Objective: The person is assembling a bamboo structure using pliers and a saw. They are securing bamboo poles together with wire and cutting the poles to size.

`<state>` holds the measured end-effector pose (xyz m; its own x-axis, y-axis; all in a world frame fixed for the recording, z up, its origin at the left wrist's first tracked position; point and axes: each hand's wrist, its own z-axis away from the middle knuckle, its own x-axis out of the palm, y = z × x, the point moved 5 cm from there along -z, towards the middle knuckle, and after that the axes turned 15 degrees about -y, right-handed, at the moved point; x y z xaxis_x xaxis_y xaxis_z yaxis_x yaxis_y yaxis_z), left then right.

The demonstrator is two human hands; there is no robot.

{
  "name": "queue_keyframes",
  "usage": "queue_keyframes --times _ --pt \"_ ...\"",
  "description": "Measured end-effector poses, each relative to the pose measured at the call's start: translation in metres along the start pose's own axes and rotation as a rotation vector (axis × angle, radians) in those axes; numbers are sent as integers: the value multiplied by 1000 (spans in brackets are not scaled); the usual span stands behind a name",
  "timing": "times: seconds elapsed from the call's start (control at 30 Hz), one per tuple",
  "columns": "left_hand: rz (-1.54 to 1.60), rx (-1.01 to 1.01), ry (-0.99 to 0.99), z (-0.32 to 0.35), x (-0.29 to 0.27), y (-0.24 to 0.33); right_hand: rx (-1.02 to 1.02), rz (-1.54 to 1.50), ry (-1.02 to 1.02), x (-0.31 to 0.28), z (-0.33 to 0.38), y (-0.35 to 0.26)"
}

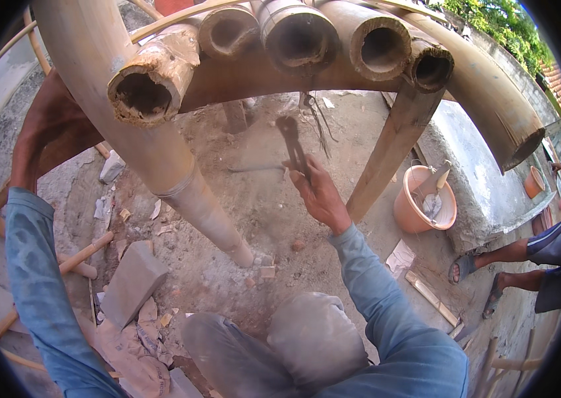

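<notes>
My right hand [321, 194] is closed around dark metal pincers [291, 142], held with the head up and blurred by motion. Above them, loose dark tie wires [321, 123] dangle below a bamboo crossbeam [240, 85]. Several thick bamboo poles, including a hollow middle one [299, 41], lie across this beam with their cut ends toward me. My left hand [61, 126] reaches up to the beam's left end, beside an upright bamboo post [164, 166]. Its fingers are hidden, so their grip does not show.
A wooden prop [396, 149] slants under the beam on the right. Beyond it stand an orange bucket [424, 205] with a trowel and a concrete slab [486, 179]. A grey block [134, 282] and torn paper lie at left. Another person's legs [502, 259] show at right.
</notes>
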<state>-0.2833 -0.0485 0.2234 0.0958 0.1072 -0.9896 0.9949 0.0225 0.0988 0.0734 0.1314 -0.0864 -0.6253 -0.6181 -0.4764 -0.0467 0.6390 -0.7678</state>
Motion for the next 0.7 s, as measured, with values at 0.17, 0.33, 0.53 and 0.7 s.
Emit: queue_keyframes --times 0.17,0.33,0.53,0.7 --pt "-25 -1 19 8 2 8 215 -221 -423 15 30 -30" --pt "-39 14 67 2 2 -6 118 -341 -121 6 27 -34" --pt "-43 -53 48 6 1 -27 -29 -285 44 -20 48 -61" --pt "-133 -85 112 7 -2 -67 172 -253 -106 -17 51 -49"
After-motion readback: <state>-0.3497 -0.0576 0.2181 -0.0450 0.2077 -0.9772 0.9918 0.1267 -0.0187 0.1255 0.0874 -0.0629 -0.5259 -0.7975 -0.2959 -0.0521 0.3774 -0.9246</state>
